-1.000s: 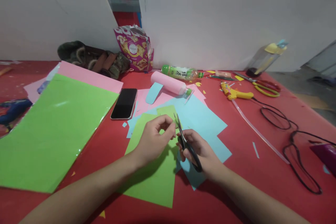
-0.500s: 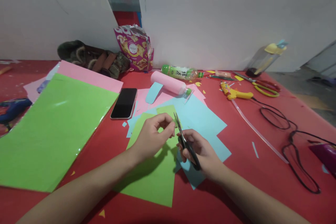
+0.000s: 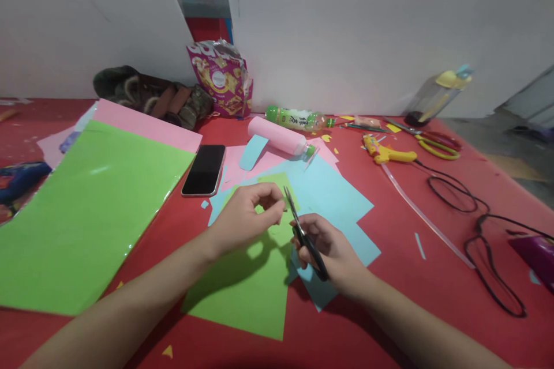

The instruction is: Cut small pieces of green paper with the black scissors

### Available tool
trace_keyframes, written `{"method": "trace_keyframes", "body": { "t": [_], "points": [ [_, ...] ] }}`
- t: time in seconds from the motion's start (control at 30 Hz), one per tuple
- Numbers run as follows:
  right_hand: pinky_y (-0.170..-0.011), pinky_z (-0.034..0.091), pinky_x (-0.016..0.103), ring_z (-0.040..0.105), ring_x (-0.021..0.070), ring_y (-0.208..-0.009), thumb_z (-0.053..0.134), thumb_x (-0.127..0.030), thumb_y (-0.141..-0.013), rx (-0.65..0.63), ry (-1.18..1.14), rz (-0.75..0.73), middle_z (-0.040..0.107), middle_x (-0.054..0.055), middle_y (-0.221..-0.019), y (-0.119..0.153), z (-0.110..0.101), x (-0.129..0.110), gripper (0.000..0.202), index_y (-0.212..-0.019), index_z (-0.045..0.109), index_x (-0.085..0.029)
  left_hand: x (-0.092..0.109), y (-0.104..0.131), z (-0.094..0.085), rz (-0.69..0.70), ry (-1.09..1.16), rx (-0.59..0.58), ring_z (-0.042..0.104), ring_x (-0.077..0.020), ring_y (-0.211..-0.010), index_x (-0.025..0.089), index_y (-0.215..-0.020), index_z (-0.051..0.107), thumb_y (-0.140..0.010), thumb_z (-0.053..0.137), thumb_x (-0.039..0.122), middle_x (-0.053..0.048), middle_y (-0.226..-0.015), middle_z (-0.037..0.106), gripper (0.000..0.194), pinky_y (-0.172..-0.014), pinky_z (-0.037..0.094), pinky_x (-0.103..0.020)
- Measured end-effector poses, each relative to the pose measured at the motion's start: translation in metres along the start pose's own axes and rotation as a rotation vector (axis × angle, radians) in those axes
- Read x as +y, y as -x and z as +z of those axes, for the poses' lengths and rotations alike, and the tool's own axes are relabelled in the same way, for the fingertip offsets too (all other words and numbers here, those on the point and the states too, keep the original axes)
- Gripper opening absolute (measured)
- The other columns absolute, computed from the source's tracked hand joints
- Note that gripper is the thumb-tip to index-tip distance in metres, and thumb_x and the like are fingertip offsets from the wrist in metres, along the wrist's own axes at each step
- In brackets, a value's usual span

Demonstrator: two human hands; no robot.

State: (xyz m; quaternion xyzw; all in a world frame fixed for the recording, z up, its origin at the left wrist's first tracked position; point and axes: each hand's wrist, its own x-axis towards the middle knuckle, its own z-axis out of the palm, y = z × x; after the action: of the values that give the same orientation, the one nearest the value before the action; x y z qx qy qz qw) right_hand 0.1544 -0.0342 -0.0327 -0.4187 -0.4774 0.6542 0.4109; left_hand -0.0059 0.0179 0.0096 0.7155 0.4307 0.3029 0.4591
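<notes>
Black-handled scissors (image 3: 309,248) are held by my right hand (image 3: 331,251), blades pointing up and away, nearly closed. Just left of the blade tips, my left hand (image 3: 255,210) is closed in a pinch above the green paper. Whatever lies between its fingertips is too small to make out. Beneath both hands, a green sheet (image 3: 246,294) overlaps light blue paper (image 3: 333,190) on the red table. Beyond them lies a bottle wrapped in pink paper (image 3: 277,136), with a rounded blue strip (image 3: 253,153) sticking out at its left side.
A phone (image 3: 204,170) and a stack of green sheets (image 3: 95,213) lie to the left. At the back are a snack bag (image 3: 220,78) and a green tea bottle (image 3: 298,119). On the right are a yellow glue gun (image 3: 389,153) with its cord and more scissors (image 3: 437,147).
My left hand has shifted slightly left, a little farther from the scissors. The scissors and my right hand have barely moved.
</notes>
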Motion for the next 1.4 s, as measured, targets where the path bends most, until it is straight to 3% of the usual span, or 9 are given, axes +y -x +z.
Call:
{"method": "trace_keyframes", "body": {
  "t": [0.4,0.53,0.7,0.83,0.97,1.1,1.23,1.4],
  "points": [
    [-0.042,0.035,0.021,0.041,0.006,-0.045,0.063,-0.025,-0.064,0.016,0.122,0.016,0.046,-0.005,-0.061,0.0,0.0,0.0,0.027,-0.085,0.047,-0.019,0.003,-0.003,-0.016,-0.036,-0.065,-0.149,0.044,-0.0074,-0.052,0.015,-0.057,0.046,-0.072,0.046,0.018,0.004,-0.055,0.046,0.015,-0.053,0.036,-0.018],
    [-0.046,0.036,0.022,0.043,0.0072,-0.049,0.066,-0.036,-0.062,0.051,0.052,0.006,0.045,-0.005,-0.062,-0.003,-0.001,0.002,0.037,-0.088,0.044,-0.021,0.004,-0.004,-0.019,-0.074,-0.097,-0.202,0.044,-0.0075,-0.05,0.015,-0.058,0.046,-0.071,0.046,0.019,0.004,-0.052,0.047,0.014,-0.051,0.035,-0.018],
    [-0.057,0.039,0.024,0.049,0.0109,-0.066,0.072,-0.045,-0.053,-0.025,-0.083,-0.077,0.044,-0.003,-0.076,-0.002,-0.001,-0.003,0.055,-0.09,0.037,-0.024,0.001,-0.004,-0.013,-0.041,-0.196,-0.364,0.043,-0.0077,-0.05,0.014,-0.057,0.048,-0.069,0.044,0.017,0.004,-0.052,0.047,0.013,-0.05,0.033,-0.017],
    [-0.056,0.039,0.023,0.05,0.0095,-0.065,0.069,-0.031,-0.061,0.015,-0.074,-0.043,0.042,-0.004,-0.076,-0.001,0.0,-0.006,0.044,-0.088,0.035,-0.024,-0.003,-0.002,-0.004,0.011,-0.256,-0.524,0.043,-0.0077,-0.051,0.014,-0.058,0.051,-0.065,0.042,0.012,0.003,-0.052,0.047,0.011,-0.05,0.032,-0.017],
    [-0.056,0.038,0.022,0.048,0.0073,-0.059,0.066,-0.015,-0.059,0.045,0.02,-0.007,0.044,-0.006,-0.071,-0.001,0.002,-0.007,0.04,-0.084,0.036,-0.023,-0.006,0.001,0.001,0.034,-0.264,-0.61,0.044,-0.0074,-0.051,0.014,-0.059,0.052,-0.064,0.041,0.012,0.003,-0.053,0.048,0.012,-0.049,0.031,-0.016],
    [-0.056,0.037,0.022,0.046,0.0077,-0.059,0.061,-0.004,-0.056,0.031,0.11,-0.014,0.046,-0.006,-0.069,-0.001,0.003,-0.007,0.039,-0.082,0.037,-0.022,-0.009,0.001,0.004,0.061,-0.272,-0.648,0.041,-0.0069,-0.049,0.014,-0.059,0.052,-0.061,0.041,0.01,0.004,-0.051,0.046,0.011,-0.048,0.029,-0.016],
    [-0.055,0.036,0.022,0.046,0.0086,-0.06,0.059,-0.005,-0.057,0.001,0.126,-0.019,0.046,-0.005,-0.069,0.0,0.003,-0.007,0.038,-0.083,0.037,-0.022,-0.012,0.002,0.006,0.068,-0.279,-0.667,0.04,-0.0068,-0.048,0.014,-0.059,0.053,-0.06,0.041,0.009,0.004,-0.051,0.046,0.013,-0.047,0.029,-0.016],
    [-0.054,0.036,0.022,0.044,0.0073,-0.056,0.062,-0.012,-0.057,0.116,0.078,-0.026,0.045,-0.006,-0.067,-0.004,0.002,-0.006,0.037,-0.082,0.036,-0.022,-0.011,-0.001,0.007,0.089,-0.268,-0.562,0.039,-0.0067,-0.049,0.014,-0.059,0.051,-0.067,0.042,0.013,0.005,-0.051,0.044,0.012,-0.048,0.03,-0.016]
  ]
}}
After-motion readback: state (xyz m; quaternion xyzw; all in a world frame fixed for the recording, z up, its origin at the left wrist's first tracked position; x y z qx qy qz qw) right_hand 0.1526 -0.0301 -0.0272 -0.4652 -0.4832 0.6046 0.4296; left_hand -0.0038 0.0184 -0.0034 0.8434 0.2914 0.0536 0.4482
